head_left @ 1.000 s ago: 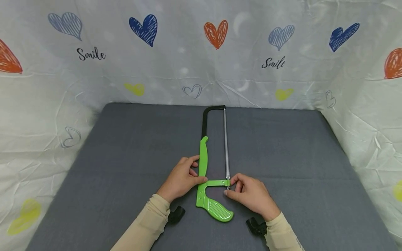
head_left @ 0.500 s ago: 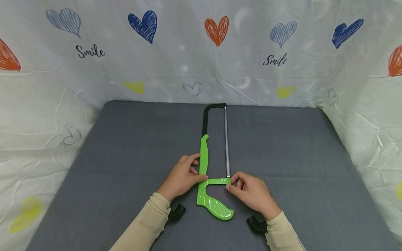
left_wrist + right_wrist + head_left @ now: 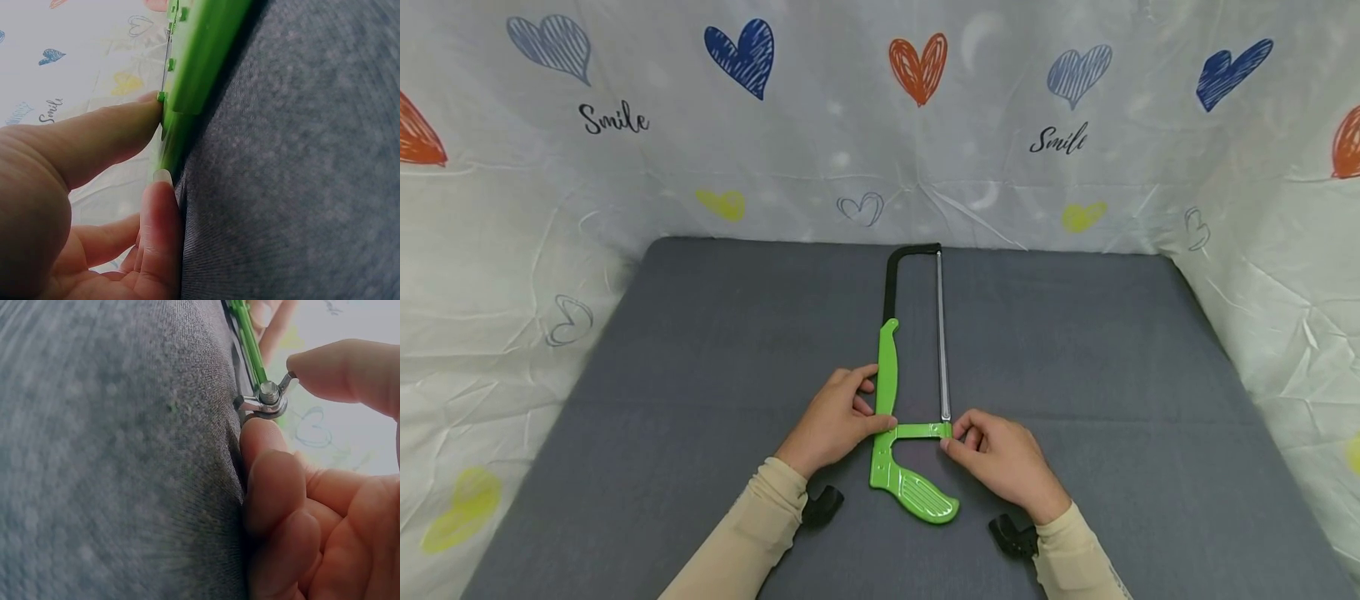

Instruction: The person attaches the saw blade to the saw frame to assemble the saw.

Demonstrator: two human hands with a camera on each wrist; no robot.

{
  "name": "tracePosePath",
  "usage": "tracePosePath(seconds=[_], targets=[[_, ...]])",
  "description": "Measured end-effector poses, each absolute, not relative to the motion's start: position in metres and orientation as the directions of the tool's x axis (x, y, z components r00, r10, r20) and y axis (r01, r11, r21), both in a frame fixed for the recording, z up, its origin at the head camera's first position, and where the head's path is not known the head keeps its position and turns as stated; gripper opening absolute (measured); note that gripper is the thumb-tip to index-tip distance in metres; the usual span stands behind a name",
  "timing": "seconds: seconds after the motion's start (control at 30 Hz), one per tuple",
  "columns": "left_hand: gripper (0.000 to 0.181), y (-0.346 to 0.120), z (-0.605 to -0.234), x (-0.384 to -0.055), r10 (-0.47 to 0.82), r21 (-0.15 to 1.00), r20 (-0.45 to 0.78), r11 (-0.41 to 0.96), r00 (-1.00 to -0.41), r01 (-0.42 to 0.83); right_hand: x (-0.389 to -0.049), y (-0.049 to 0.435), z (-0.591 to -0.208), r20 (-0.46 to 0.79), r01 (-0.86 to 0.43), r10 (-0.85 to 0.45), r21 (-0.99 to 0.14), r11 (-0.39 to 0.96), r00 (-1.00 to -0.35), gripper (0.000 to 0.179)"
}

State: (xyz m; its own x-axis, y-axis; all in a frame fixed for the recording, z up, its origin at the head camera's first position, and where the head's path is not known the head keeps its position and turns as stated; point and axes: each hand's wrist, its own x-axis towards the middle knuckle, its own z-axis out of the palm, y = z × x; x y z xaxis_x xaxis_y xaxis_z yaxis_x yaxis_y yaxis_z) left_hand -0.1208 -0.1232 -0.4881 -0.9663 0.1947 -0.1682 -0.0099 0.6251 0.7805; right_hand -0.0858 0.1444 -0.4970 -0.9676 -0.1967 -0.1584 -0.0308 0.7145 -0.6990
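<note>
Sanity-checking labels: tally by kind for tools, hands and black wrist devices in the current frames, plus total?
Tools: 1, the hacksaw, its wing nut counted as part of it
Hands: 2, the left hand and right hand
Black wrist devices: 2, left device, right device
Total: 5

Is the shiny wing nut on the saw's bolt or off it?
On: the right wrist view shows the wing nut around the bolt, whose threaded end sticks out. How tight it is, I cannot tell.
</note>
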Motion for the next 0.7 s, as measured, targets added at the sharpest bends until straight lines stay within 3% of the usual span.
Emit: tracePosePath(seconds=[0.33,0.57,0.7], targets=[[0.085,-0.1225,-0.4861,-0.1209,0.202,0.782,-0.160,0.623,-0.966,0.000,-0.0861,0.1443,-0.4958,-0.165,-0.018,-0.191,-0.709,0.705,-0.968,0.015],[0.085,-0.1234,-0.4866,-0.1212,0.207,0.784,-0.158,0.620,-0.966,0.004,-0.0859,0.1445,-0.4941,-0.174,0.012,-0.165,-0.722,0.692,-0.971,0.030],[0.085,-0.1239,-0.4873,-0.1213,0.206,0.782,-0.157,0.623,-0.966,0.006,-0.0858,0.1443,-0.4934,-0.177,0.019,-0.160,-0.726,0.688,-0.971,0.029]])
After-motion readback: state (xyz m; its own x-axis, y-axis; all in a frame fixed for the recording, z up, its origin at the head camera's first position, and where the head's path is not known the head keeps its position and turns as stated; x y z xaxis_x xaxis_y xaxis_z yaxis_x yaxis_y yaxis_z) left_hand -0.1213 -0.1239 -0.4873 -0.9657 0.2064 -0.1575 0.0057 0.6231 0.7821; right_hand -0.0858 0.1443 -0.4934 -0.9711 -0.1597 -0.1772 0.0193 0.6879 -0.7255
